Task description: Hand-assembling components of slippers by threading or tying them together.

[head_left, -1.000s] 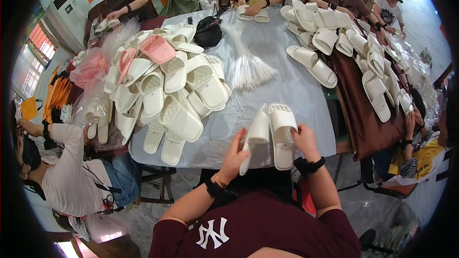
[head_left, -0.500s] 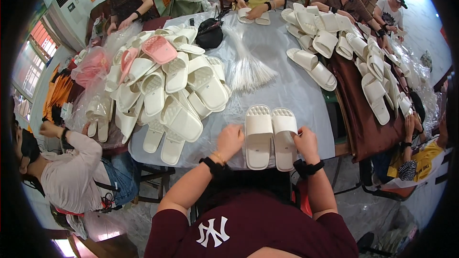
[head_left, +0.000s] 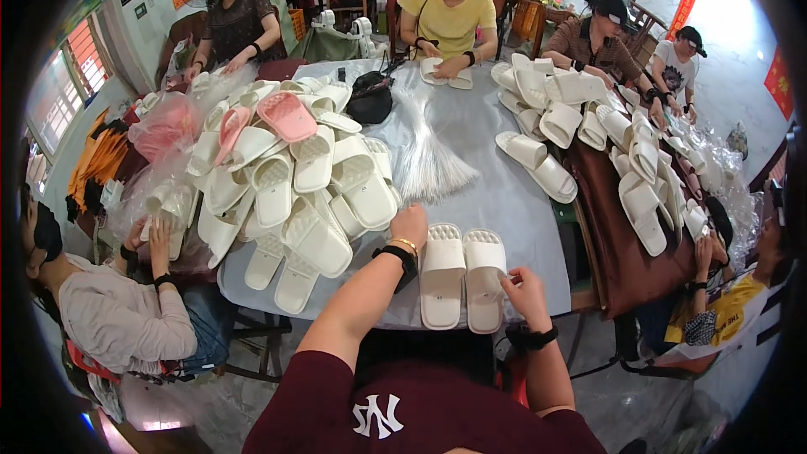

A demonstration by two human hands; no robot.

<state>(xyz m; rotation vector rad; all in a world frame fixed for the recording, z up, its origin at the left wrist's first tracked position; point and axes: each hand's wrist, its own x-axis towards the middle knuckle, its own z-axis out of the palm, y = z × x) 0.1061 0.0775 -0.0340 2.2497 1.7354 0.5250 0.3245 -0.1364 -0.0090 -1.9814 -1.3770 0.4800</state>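
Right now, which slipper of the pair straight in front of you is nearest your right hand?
The right-hand white slipper of that pair: the right hand is at its outer edge, while its mate lies farther left.

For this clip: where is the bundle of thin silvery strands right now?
In the head view, the silvery bundle lies near the middle of the grey table, right of the large slipper pile, just beyond the left hand.

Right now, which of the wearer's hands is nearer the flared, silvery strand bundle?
Left. The left hand is near the flared end of the bundle; the right hand is farther, beside a white slipper.
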